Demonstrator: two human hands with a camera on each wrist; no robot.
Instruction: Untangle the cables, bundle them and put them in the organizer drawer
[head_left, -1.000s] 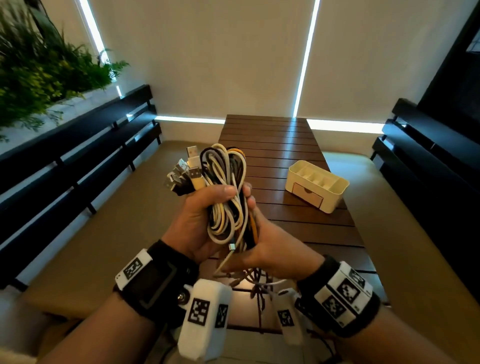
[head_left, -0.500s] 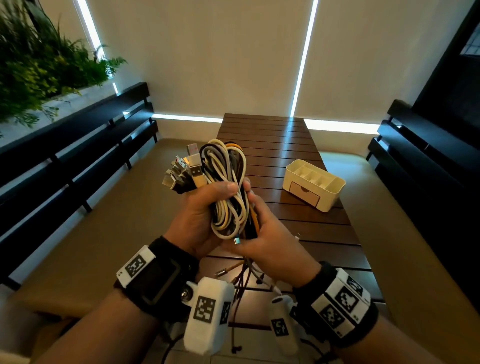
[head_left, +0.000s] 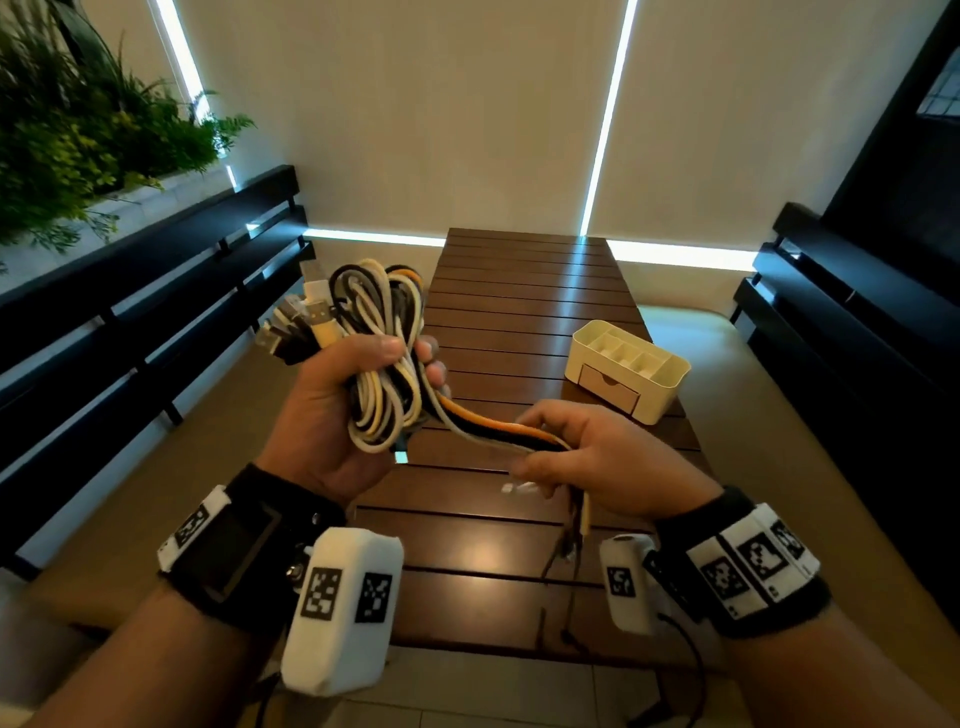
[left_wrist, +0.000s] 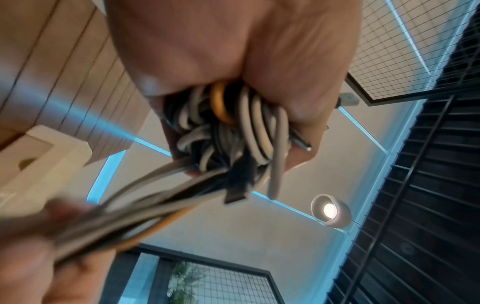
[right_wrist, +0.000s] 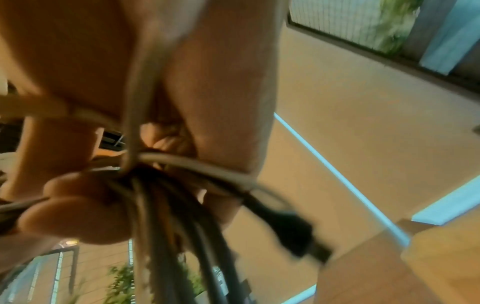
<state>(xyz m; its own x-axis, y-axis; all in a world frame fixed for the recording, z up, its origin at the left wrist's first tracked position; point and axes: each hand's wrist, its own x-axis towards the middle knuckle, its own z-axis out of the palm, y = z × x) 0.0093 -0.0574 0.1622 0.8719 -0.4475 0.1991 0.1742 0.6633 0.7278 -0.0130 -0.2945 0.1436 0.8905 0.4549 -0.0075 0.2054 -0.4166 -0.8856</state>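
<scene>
My left hand (head_left: 358, 395) grips a coiled bundle of white, black, grey and orange cables (head_left: 379, 332), its USB plugs (head_left: 306, 322) sticking out at the upper left. The coil fills the left wrist view as cable loops (left_wrist: 233, 123) in the fist. Loose cable tails (head_left: 498, 431) run from the coil to my right hand (head_left: 576, 457), which holds them stretched out; their ends hang below the palm. In the right wrist view the fingers (right_wrist: 78, 205) curl round these cable strands (right_wrist: 182, 216), blurred. The cream organizer (head_left: 631, 366) stands on the table at the right, its small front drawer (head_left: 608, 387) closed.
A dark slatted wooden table (head_left: 519, 312) runs away from me. Padded benches with black slatted backs (head_left: 130, 291) flank it on both sides. Green plants (head_left: 78, 135) stand at the upper left. A small white scrap (head_left: 519, 487) lies on the table near my right hand.
My right hand has moved right and away from the coil, drawing the loose cable tails out taut. The left hand keeps its grip on the coil.
</scene>
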